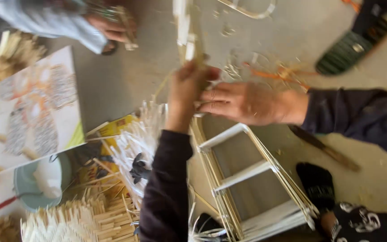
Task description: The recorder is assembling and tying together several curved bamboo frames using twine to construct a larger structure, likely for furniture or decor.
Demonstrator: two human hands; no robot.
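My left hand [185, 92] reaches forward from a dark sleeve and grips the upper part of a light bamboo-strip frame [247, 179] that stands on the floor. My right hand [242, 103] comes in from the right, fingers spread, touching the frame's top beside my left hand. A pale strip [185, 31] rises from my left fist toward the top edge. The picture is motion-blurred, so the exact grip is unclear.
Bundles of cut pale sticks [99, 215] lie at the lower left beside a teal bowl [41, 181] and a printed board [32, 103]. Another person's hand [108, 28] works at the top left. A green sandal [352, 47] and a dark blade [323, 148] lie to the right.
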